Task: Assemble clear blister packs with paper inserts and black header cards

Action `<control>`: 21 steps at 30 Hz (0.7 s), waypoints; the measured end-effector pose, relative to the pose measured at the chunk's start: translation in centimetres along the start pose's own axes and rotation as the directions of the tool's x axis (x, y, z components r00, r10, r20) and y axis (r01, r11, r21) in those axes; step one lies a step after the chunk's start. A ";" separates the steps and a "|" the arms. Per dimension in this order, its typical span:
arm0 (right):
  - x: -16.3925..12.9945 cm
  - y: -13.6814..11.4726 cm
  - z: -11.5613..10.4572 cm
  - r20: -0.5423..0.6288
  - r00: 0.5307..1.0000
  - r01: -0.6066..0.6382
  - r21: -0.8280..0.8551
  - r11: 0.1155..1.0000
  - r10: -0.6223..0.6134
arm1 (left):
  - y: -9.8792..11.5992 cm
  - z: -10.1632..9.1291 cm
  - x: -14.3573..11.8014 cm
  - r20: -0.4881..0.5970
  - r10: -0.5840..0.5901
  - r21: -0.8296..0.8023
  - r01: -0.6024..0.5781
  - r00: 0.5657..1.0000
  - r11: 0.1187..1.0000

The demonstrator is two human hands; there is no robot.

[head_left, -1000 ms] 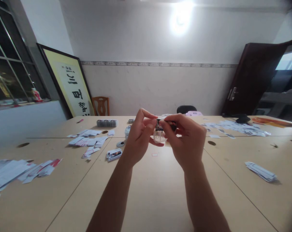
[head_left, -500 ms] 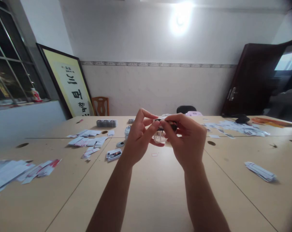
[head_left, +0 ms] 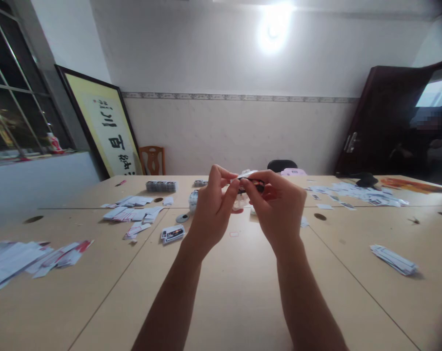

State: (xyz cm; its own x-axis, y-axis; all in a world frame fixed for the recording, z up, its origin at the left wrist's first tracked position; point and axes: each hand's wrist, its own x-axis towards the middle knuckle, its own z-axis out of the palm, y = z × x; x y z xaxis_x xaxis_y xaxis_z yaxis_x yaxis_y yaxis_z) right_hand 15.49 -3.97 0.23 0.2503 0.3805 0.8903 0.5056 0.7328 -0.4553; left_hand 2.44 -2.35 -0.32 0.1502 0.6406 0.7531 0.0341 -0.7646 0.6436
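Note:
In the head view, both of my hands are raised over the middle of the table, thumbs close together. Fingers of my right hand (head_left: pixel 281 207) pinch a small dark printed card (head_left: pixel 258 185) with orange marks. My left hand (head_left: pixel 210 212) closes on the same card's left end, thumb on top. A clear plastic piece (head_left: pixel 241 201) shows under the card, between the hands; its shape is mostly hidden by fingers. Left of my left forearm lies a small pile of dark printed cards with white edges (head_left: pixel 173 234).
White paper slips (head_left: pixel 133 213) and larger sheets (head_left: pixel 12 261) lie on the left. A row of stacked cards (head_left: pixel 161 186) and a round grey disc (head_left: pixel 182 218) are farther back. Scattered papers (head_left: pixel 352 192) and a paper bundle (head_left: pixel 394 259) lie right. A black chair (head_left: pixel 281 165) stands behind.
My right hand has shifted slightly left, and the card looks tilted differently between my fingers. Less of the clear plastic piece shows below it. Both hands keep their hold.

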 end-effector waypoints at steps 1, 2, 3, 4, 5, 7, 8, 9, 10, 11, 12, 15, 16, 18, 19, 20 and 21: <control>0.0 0.0 0.0 0.010 1.000 -0.010 -0.005 1.000 0.010 | 0.0 0.0 0.0 -0.008 0.013 0.040 -0.013 1.000 0.999; 0.1 0.1 0.0 0.019 1.000 -0.020 -0.008 1.000 0.020 | -0.1 0.1 0.0 -0.015 0.027 0.080 -0.025 1.000 0.996; 0.1 0.2 0.0 0.027 0.999 -0.032 -0.011 0.999 0.032 | -0.1 0.1 0.0 -0.020 0.039 0.118 -0.036 0.999 0.992; 0.1 0.3 0.0 0.034 0.998 -0.043 -0.017 0.999 0.044 | -0.1 0.2 0.0 -0.024 0.052 0.153 -0.048 0.998 0.987; 0.1 0.4 0.0 0.039 0.998 -0.055 -0.028 0.998 0.056 | -0.2 0.2 0.0 -0.027 0.066 0.188 -0.060 0.997 0.980; 0.1 0.6 0.0 0.048 0.995 -0.080 -0.061 0.995 0.083 | -0.3 0.3 0.0 -0.030 0.100 0.262 -0.088 0.995 0.961; 0.1 0.6 0.0 0.054 0.994 -0.093 -0.078 0.993 0.098 | -0.4 0.3 -0.1 -0.030 0.117 0.297 -0.103 0.993 0.949; 0.2 0.7 0.0 0.061 0.992 -0.104 -0.093 0.990 0.110 | -0.4 0.3 0.0 -0.031 0.131 0.329 -0.114 0.991 0.937; 0.2 0.7 0.0 0.068 0.990 -0.113 -0.107 0.988 0.121 | -0.5 0.3 0.0 -0.032 0.141 0.355 -0.121 0.989 0.927; 0.2 0.6 0.0 0.073 0.989 -0.120 -0.120 0.985 0.130 | -0.5 0.3 0.0 -0.031 0.146 0.375 -0.124 0.989 0.919; 0.2 0.6 0.0 0.077 0.988 -0.126 -0.130 0.983 0.137 | -0.5 0.3 0.0 -0.029 0.148 0.389 -0.125 0.989 0.913; 0.3 0.6 0.0 0.076 0.986 -0.137 -0.140 0.981 0.149 | -0.6 0.3 0.0 -0.022 0.146 0.411 -0.124 0.989 0.903; 0.3 0.6 0.0 0.075 0.985 -0.141 -0.140 0.980 0.152 | -0.6 0.3 0.0 -0.019 0.146 0.413 -0.126 0.989 0.902; 0.3 0.6 0.1 0.075 0.985 -0.144 -0.138 0.980 0.155 | -0.6 0.4 0.0 -0.015 0.147 0.415 -0.128 0.989 0.901; 0.3 0.7 0.1 0.074 0.985 -0.143 -0.138 0.980 0.154 | -0.7 0.4 0.0 -0.013 0.148 0.415 -0.129 0.989 0.900; 0.3 0.7 0.1 0.072 0.986 -0.142 -0.139 0.980 0.153 | -0.7 0.4 0.1 -0.010 0.149 0.415 -0.131 0.989 0.900; 0.3 0.8 0.1 0.073 0.986 -0.139 -0.140 0.980 0.150 | -0.7 0.4 0.1 -0.007 0.150 0.414 -0.134 0.989 0.900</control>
State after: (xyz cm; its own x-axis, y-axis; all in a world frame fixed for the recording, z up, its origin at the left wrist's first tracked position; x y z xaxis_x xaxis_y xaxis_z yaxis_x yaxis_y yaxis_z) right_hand 15.84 -3.19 0.15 0.2628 0.5261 0.8088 0.5768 0.5863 -0.5688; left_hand 2.80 -1.78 -0.79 0.1463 0.5187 0.8423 0.4201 -0.8035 0.4218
